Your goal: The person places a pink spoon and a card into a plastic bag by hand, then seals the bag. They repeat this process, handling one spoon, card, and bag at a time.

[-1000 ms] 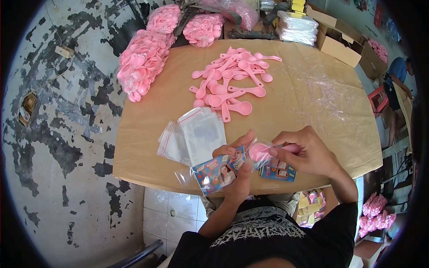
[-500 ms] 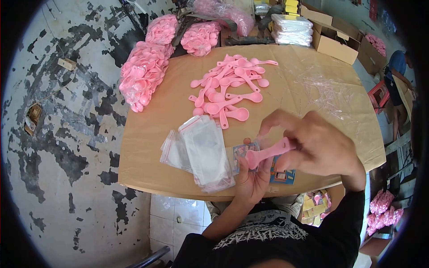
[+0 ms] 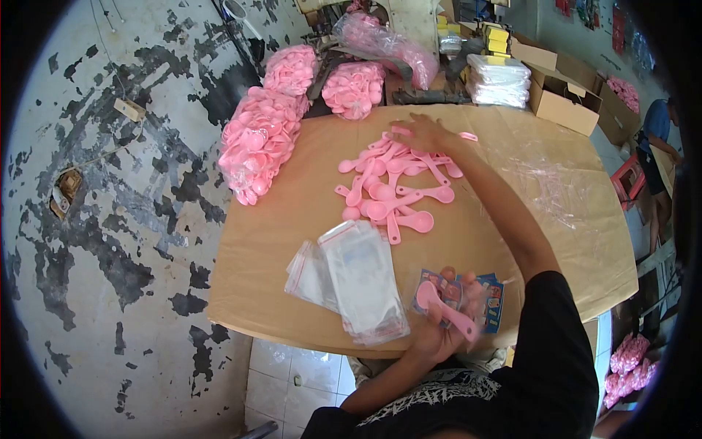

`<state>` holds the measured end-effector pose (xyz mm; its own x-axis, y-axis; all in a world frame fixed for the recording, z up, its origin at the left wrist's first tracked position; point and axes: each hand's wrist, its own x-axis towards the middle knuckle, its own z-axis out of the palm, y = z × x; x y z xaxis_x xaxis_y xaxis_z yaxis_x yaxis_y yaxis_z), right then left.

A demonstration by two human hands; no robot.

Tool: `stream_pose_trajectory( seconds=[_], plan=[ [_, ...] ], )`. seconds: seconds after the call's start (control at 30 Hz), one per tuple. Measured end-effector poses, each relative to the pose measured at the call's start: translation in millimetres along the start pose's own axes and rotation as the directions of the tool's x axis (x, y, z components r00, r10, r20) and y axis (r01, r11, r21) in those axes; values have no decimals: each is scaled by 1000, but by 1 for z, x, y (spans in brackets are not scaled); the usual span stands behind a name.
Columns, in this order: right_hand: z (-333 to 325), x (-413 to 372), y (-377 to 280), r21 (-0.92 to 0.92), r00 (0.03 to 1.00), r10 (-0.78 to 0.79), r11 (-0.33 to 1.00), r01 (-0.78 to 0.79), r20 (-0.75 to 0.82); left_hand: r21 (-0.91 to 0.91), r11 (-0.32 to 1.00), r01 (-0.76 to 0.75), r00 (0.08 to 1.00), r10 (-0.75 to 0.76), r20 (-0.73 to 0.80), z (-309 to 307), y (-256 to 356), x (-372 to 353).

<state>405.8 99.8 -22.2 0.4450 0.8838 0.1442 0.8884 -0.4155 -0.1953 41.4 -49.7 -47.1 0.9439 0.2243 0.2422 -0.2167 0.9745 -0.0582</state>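
Here the left hand [image 3: 439, 338] pinches a pink spoon [image 3: 446, 311] against printed cards [image 3: 496, 300] at the surface's [image 3: 278, 241] near edge, just beside clear bags [image 3: 362, 282]. The right hand [image 3: 423, 133] is well apart from it, its grip spread and resting on the loose spoon pile [image 3: 398, 190]

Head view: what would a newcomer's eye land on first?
The loose heap of pink spoons in the middle of the paper-covered table, with the right hand on its far end. Next, the bulging bags of pink spoons at the far left edge. Near the front edge, the left hand holds one pink spoon over printed cards, beside a stack of clear zip bags.
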Motion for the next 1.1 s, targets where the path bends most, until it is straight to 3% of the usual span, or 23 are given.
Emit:
stream_pose_trajectory(
  seconds=[0.03,0.07,0.17,0.2,0.4,0.5,0.53,0.63,0.67,0.73,0.8,0.87,0.97,1.03,1.07,1.1],
  plan=[
    [-2,6,-7,63,997,-61,996,58,40,6,1000,15,1000,-16,12,-2,0,0],
    [2,6,-15,66,997,-73,995,75,-24,11,1000,29,999,-29,23,-3,1,-1],
    [-22,-15,-62,-74,987,-76,993,87,139,14,998,59,995,-59,74,-7,3,0],
    [-18,-21,-63,-95,986,-159,982,163,57,9,998,67,994,-67,91,-9,3,-1],
    [-37,-93,-66,-7,955,-261,964,264,143,25,996,89,989,-91,112,-9,4,-1],
    [-53,-131,-63,-12,937,-240,968,251,253,51,995,90,993,-93,78,-8,3,-4],
    [-67,-144,-67,59,918,-297,955,292,264,49,996,78,993,-82,80,-9,2,-4],
    [-87,-153,-55,343,860,-342,915,212,380,42,997,66,990,-71,124,-17,0,-5],
    [-86,-147,-50,436,849,-452,845,310,274,34,997,68,983,-73,168,-22,1,-4],
    [-87,-130,-60,377,922,-312,902,211,230,41,997,68,975,-75,210,-22,0,-3],
    [-58,-106,-58,137,941,-333,931,339,-59,70,995,72,974,-85,210,-18,-2,-5],
    [-15,-71,-51,-39,917,-333,942,333,-218,108,992,70,962,-96,257,-22,-1,-7],
    [-19,-64,-69,151,971,-218,968,202,100,183,982,55,955,-105,276,-22,3,-14],
    [-31,-46,-46,302,986,-98,952,54,133,210,976,59,942,-124,311,-28,7,-22],
    [-32,-35,-29,377,984,-47,926,-21,170,252,965,71,960,-134,245,-26,8,-28],
    [-20,-14,8,140,997,-11,990,0,75,278,958,74,963,-141,230,-25,9,-28]
  ],
)
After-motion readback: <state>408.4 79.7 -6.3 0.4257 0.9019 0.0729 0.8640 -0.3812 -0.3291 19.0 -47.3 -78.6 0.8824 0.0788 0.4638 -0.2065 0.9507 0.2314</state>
